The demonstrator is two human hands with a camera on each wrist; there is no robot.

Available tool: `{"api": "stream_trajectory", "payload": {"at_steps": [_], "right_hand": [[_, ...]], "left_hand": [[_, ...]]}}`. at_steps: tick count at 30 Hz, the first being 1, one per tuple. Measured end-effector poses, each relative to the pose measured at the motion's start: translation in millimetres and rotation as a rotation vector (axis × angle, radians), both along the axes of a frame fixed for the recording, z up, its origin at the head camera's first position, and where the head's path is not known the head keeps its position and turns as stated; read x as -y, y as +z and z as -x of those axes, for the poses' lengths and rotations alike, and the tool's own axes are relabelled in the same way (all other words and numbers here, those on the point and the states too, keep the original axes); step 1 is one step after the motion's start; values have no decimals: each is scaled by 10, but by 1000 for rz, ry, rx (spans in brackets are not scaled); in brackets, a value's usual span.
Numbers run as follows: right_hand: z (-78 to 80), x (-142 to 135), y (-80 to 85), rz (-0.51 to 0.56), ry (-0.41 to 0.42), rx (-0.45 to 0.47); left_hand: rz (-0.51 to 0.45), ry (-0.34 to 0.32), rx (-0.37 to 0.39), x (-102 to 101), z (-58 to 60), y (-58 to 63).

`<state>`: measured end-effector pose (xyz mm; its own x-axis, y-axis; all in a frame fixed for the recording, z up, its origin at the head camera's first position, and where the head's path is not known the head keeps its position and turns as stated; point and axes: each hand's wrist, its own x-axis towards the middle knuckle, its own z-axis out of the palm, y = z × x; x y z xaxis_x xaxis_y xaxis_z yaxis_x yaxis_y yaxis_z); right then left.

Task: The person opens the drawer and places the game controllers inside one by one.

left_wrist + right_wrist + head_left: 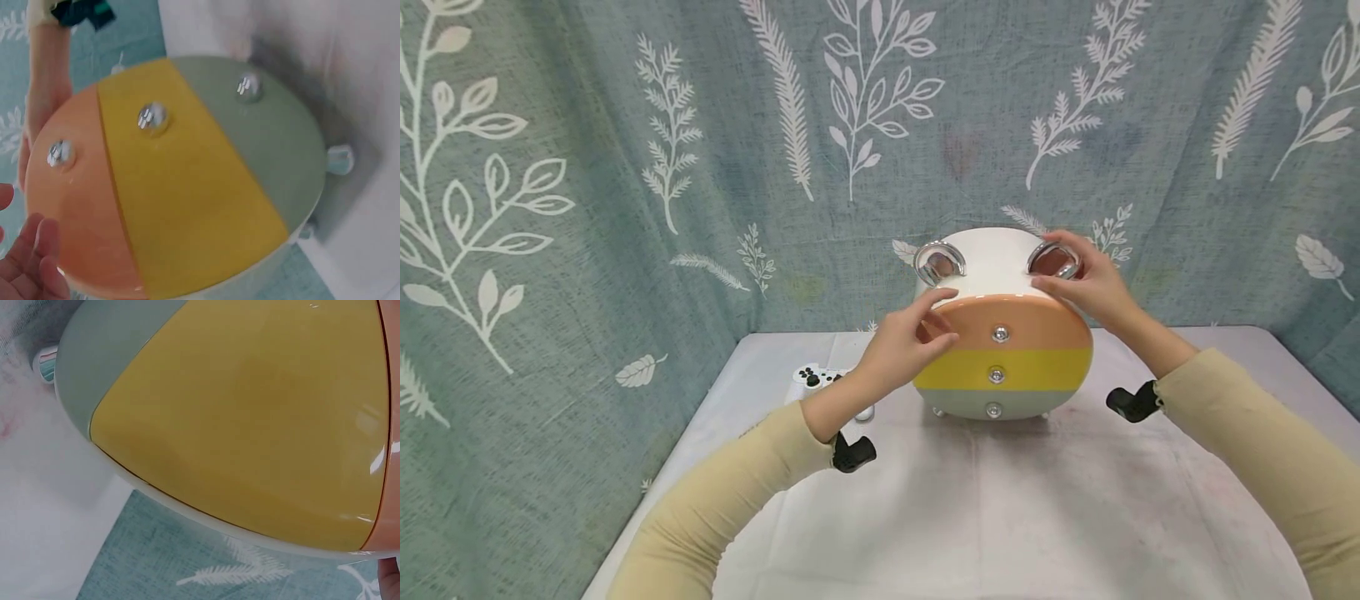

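A small rounded drawer cabinet stands on short legs, its oval front striped orange, yellow and grey-green. Each stripe carries one silver knob. Two shiny chrome rings rise like eyes from its white top. My right hand holds the right-hand chrome ring, thumb in front and fingers round its upper edge. At the front's upper left, my left hand is beside the orange drawer, thumb and fingers parted with nothing between them.
A white game controller lies left of the cabinet, partly hidden by my left forearm. The white-covered table ends at a leaf-patterned curtain behind and at the left. Black wrist cameras hang below both sleeves.
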<state>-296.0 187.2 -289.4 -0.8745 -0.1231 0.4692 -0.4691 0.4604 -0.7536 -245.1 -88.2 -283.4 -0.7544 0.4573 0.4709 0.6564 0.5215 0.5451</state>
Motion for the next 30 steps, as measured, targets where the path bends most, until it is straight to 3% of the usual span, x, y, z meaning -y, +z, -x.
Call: {"api": "stream_trajectory", "payload": {"at_steps": [3,11,15,18,21,30], "right_hand": [[-1,-12,-4,2,-1,0],[-1,-6,-7,14,17,-14],[11,-4,-9,7,23,-28],[18,-9,-11,8,28,-32],[17,-18,-11,18,31,-31],[17,-14,-17,16,42,-32]], "left_hand": [[34,-7,77,-44,-33,-61],[2,-72,134,-215,-53,-193],[-6,-54,160,-313,-41,-232],[-49,-44,233,-378,-14,-236],[-144,-75,330,-440,31,-253],[-242,-102,345,-549,136,-374]]}}
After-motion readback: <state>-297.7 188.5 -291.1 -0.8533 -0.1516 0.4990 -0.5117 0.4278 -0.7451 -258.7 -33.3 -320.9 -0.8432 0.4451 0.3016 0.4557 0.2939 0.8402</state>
